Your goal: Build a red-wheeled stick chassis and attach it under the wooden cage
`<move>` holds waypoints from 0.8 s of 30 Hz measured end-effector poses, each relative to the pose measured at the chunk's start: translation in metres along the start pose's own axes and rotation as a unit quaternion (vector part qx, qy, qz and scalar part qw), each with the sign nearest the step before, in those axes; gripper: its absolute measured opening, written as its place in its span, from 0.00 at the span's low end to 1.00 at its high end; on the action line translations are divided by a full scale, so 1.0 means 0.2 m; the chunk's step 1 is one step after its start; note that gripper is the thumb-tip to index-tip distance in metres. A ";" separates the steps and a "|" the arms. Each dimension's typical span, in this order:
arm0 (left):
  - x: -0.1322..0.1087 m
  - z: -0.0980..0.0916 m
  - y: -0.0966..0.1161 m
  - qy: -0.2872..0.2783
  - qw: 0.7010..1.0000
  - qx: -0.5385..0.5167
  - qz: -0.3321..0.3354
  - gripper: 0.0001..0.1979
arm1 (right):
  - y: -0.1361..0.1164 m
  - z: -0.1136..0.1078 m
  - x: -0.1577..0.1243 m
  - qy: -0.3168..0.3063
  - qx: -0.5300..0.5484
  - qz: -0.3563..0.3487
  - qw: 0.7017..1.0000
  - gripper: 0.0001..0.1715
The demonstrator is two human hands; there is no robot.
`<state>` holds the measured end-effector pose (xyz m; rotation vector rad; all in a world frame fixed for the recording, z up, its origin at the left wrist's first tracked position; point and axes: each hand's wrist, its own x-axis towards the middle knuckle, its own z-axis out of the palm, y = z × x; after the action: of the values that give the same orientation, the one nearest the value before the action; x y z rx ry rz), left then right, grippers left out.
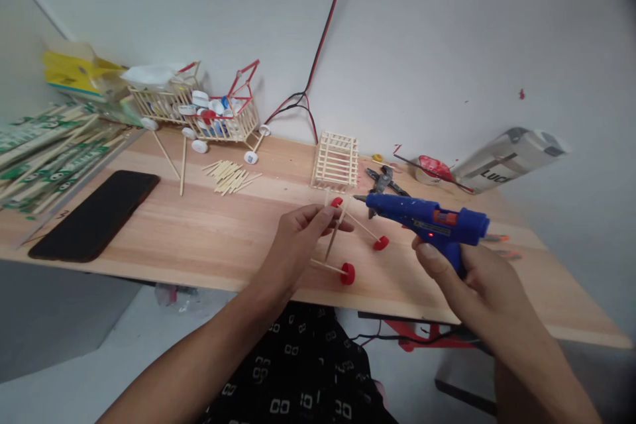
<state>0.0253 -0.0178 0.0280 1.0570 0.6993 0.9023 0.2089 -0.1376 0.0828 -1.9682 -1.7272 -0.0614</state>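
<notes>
My right hand (464,278) is wrapped round the handle of a blue hot glue gun (422,215) with a small red light showing. The gun's nozzle points left, close to the fingers of my left hand (305,228). That hand pinches a small wheeled frame (335,237) of thin wooden sticks. Red bottle caps serve as its wheels, one of them a red cap (348,273) at the near end and another red cap (381,243) to the right. Part of the frame is hidden behind my left fingers. Just beyond stands a basket of wooden sticks (336,160).
Two stick carts (233,122) with white cap wheels stand by the wall, holding bottle caps. Short sticks (229,177) lie in a pile. A black phone (97,212) and green-wrapped chopsticks (54,159) are at left. Pliers (385,180) and a paint cup (433,169) lie behind the gun.
</notes>
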 end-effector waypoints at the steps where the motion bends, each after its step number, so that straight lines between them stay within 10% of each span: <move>1: 0.00 0.00 0.00 0.003 1.000 0.001 -0.003 0.12 | 0.00 0.00 0.00 -0.002 0.000 0.000 1.000 0.20; 24: 0.00 0.00 0.00 0.001 1.000 0.008 -0.003 0.12 | -0.01 0.01 0.02 0.033 -0.012 -0.047 0.998 0.22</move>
<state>0.0256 -0.0177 0.0285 1.0682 0.7107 0.8943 0.2078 -0.1334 0.0835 -1.8799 -1.7827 -0.1780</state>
